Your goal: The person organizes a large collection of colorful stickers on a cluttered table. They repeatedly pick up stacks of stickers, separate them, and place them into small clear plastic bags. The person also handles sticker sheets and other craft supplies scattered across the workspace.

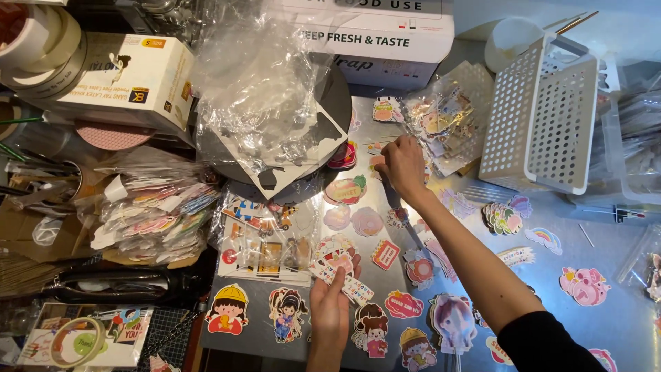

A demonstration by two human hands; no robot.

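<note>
The fan of stickers (335, 270) sits in the left hand (330, 303) at about six o'clock in the view, low over the metal tabletop (592, 248); the fingers are clenched round the near ends of the pieces, thumb on top, so several overlapping printed cut-outs splay up and to the right. The right hand (401, 167) is stretched out toward twelve o'clock, just above the middle of the table; its fingers are bunched downward onto a small sticker at the edge of a clear bag of stickers (447, 124), though whether they have pinched it or only touch it I cannot tell.

Judging by what lies about, the gathering looks partly done: a handful is already collected in the left hand, while many single stickers remain spread on the table; a yellow-hatted child sticker (227, 310) at seven o'clock, a pink pig sticker (584, 285) at four o'clock, a rainbow sticker (544, 239) at three o'clock, and flower shapes near the centre.

Further out, a white perforated basket (544, 103) stands on its side at two o'clock; a crumpled clear plastic sheet (261, 89) lies over a dark round stand at eleven o'clock; a bagged pile of stickers (151, 213) sits at nine o'clock; a cardboard box (117, 79) is at ten o'clock.
</note>
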